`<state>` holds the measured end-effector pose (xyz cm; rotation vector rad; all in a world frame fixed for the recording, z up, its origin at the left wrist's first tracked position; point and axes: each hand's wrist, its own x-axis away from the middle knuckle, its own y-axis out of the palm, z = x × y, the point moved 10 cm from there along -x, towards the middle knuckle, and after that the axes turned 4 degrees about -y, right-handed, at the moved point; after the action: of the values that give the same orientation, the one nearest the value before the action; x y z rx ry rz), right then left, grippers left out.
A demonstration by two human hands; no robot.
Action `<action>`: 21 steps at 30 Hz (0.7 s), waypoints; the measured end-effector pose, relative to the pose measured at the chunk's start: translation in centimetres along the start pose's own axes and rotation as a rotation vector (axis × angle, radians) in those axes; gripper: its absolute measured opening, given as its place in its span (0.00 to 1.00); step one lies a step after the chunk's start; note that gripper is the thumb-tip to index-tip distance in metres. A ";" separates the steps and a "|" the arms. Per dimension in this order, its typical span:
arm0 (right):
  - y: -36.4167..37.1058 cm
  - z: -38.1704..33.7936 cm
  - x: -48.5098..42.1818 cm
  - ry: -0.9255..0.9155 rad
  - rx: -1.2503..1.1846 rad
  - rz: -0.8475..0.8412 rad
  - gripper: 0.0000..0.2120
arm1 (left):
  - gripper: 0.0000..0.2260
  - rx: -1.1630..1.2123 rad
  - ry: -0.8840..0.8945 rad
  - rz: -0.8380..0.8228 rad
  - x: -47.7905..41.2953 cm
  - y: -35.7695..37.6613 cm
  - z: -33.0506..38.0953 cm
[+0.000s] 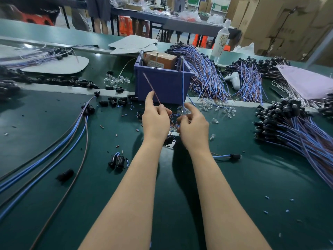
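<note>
My left hand [156, 118] pinches a thin brown wire [150, 85] that slants up toward the purple plastic bin [163, 83]; its index finger points up along the wire. My right hand [193, 126] pinches a small clear bulb [185, 111] with a blue wire [183, 82] rising straight up from it. Both hands meet above the green table [234, 177], just in front of the bin. The fingertips of both hands hide the point where the wires join.
Bundles of blue and brown wires with black sockets [292, 123] lie right and behind [203, 69]. Long cables [59, 147] run at the left. Loose black sockets [117, 160], clear bulbs [225, 110], a white game controller [233, 79], a bottle [220, 39] and people at a far table.
</note>
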<state>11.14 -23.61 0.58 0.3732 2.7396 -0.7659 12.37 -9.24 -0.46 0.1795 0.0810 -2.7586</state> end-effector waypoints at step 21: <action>0.5 0.2 0.2 0.022 0.023 -0.046 0.20 | 0.19 -0.152 0.302 0.059 1.4 0.1 2.6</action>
<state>11.19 -23.31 0.13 0.3258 2.7715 -0.8097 10.80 -10.02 1.96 0.5465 0.3569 -2.6321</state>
